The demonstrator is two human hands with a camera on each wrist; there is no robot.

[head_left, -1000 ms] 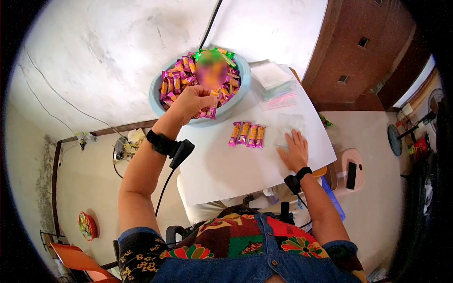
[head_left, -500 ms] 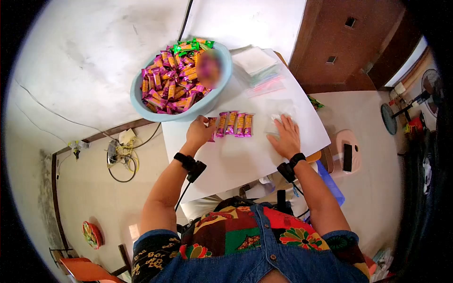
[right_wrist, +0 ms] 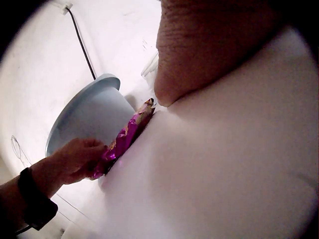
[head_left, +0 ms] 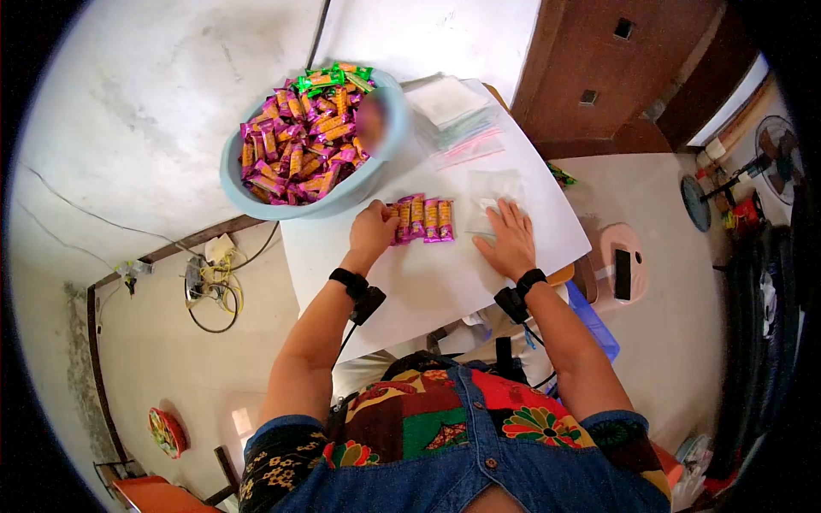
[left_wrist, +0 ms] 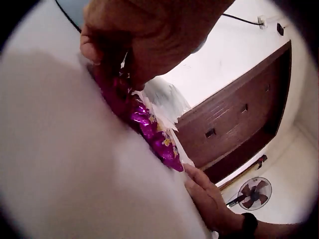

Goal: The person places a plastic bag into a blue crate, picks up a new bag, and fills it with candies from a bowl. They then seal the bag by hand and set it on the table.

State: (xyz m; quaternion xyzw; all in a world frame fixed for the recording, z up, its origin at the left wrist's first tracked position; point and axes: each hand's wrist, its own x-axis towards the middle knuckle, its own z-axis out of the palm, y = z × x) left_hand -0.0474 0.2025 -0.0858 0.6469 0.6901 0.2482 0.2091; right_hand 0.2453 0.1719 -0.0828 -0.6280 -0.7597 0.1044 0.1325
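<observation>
"Purple-and-orange, slim foil packets (head_left: 431,221) lie side by side on the white counter (head_left: 410,295). What do we find changed?"

"A second ago the left hand (head_left: 374,229) was above the round, pale-blue plastic tub (head_left: 229,175), with four in the row. Now we see it down at the row's left end, thumb and fingers curled narrowly on the end packet (head_left: 394,239), which it partly hides. We count five."

"And the other of the hands?"

"The right hand (head_left: 510,239) lies flat, fingers spread, on a clear, thin plastic bag (head_left: 494,184), just right of the row."

"What does that mean for the work?"

"We judge the row one longer and being straightened: the gap at its left end has narrowed. Green-wrapped packets (head_left: 321,81) top the tub's purple heap (head_left: 291,145) at its far edge."
</observation>
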